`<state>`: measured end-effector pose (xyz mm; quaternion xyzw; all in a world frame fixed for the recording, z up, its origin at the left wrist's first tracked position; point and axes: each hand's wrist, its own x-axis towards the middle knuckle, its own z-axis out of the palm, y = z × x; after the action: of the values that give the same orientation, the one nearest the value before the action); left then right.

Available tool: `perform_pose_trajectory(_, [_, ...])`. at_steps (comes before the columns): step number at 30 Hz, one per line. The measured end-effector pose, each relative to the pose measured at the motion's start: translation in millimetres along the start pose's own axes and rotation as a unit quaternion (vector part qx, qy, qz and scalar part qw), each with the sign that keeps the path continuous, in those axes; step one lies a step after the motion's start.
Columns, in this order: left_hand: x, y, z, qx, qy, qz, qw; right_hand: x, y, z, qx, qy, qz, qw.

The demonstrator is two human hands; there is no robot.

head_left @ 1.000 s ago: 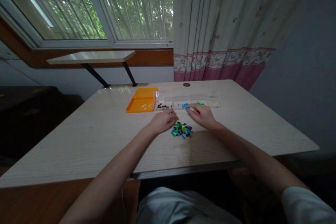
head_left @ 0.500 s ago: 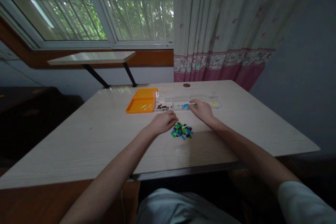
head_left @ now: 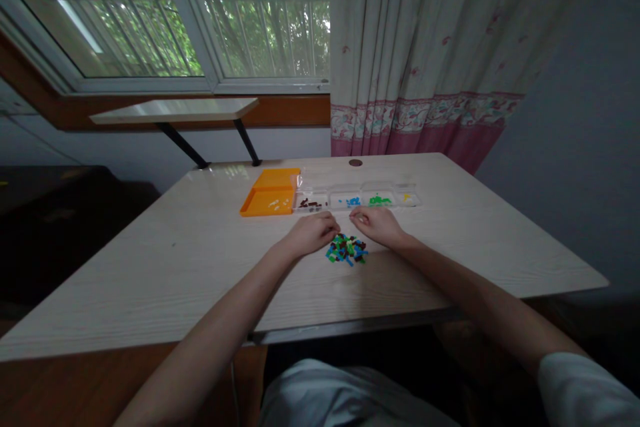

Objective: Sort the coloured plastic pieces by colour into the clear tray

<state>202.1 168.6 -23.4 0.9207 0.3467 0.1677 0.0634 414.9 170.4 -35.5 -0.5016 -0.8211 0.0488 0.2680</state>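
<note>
A mixed pile of small green, blue and brown pieces (head_left: 347, 249) lies on the table. At its upper left edge rests my left hand (head_left: 314, 232), its fingers curled together; what they hold, if anything, is hidden. My right hand (head_left: 377, 224) hovers just above and right of the pile, thumb and fingers pinched, with nothing clear to see between them. Behind the hands, clear trays hold brown pieces (head_left: 311, 203), blue pieces (head_left: 353, 201), green pieces (head_left: 380, 200) and a few yellow pieces (head_left: 407, 197) in separate compartments. White pieces (head_left: 279, 203) lie in the open orange case (head_left: 267, 201).
The pale wooden table (head_left: 200, 280) spans the view. A raised shelf (head_left: 175, 109) on black legs stands at the back left. Behind are a window and a floral curtain (head_left: 425, 47). A round brown disc (head_left: 355, 163) sits at the table's back edge.
My right hand has moved left and toward me, from the clear trays to near the pile, uncovering the green pieces. My left hand has barely moved.
</note>
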Motion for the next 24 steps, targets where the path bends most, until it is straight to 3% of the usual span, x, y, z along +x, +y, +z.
perform_pose_trajectory(6, [0.6, 3.0, -2.0, 0.002, 0.013, 0.004, 1.0, -1.0, -2.7, -2.8, 0.008, -0.002, -0.012, 1.0])
perform_pose_trajectory(14, [3.2, 8.5, -1.6, -0.057, 0.179, 0.011, 0.982, -4.9, -8.6, 2.1, 0.039, 0.021, -0.077, 0.996])
perform_pose_trajectory(24, [4.3, 12.4, 2.1, -0.076, 0.196, 0.02, 0.977, -5.2, -8.6, 6.8, 0.035, 0.094, -0.119, 0.988])
